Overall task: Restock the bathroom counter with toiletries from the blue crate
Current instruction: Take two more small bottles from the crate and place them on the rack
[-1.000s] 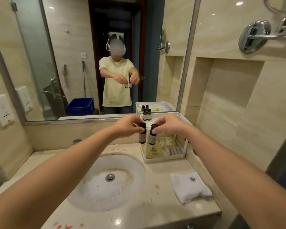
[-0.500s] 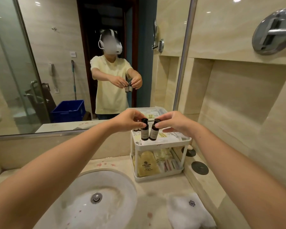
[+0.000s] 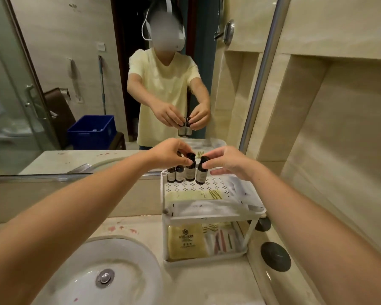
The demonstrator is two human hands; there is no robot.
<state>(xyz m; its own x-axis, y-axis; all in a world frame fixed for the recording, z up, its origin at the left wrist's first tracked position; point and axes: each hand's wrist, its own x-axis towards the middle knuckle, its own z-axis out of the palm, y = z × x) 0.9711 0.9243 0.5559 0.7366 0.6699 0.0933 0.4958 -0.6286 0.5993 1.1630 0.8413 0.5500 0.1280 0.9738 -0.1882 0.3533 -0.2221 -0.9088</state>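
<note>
The blue crate (image 3: 92,133) appears only as a reflection in the mirror, on the floor behind the person and well apart from the counter.

The left hand (image 3: 169,151) pinches the cap of the left bottle (image 3: 190,171) between thumb and fingertips. Two standing bottles (image 3: 171,174) occupy the back left corner of the rack's top shelf (image 3: 207,188). The left bottle hangs upright just beside this pair, with its long axis vertical and its body directly below the grip.

The right bottle (image 3: 201,176) hangs in the same way, just to the right of the left bottle. The right hand (image 3: 228,162) pinches its cap, with the remaining fingers loosely spread.

Whether either base touches the shelf cannot be determined. The open shelf area lies directly under both bottles, so the placement appears to call for a straight downward move. The left hand is nearer the existing row and probably sets down first.
</note>
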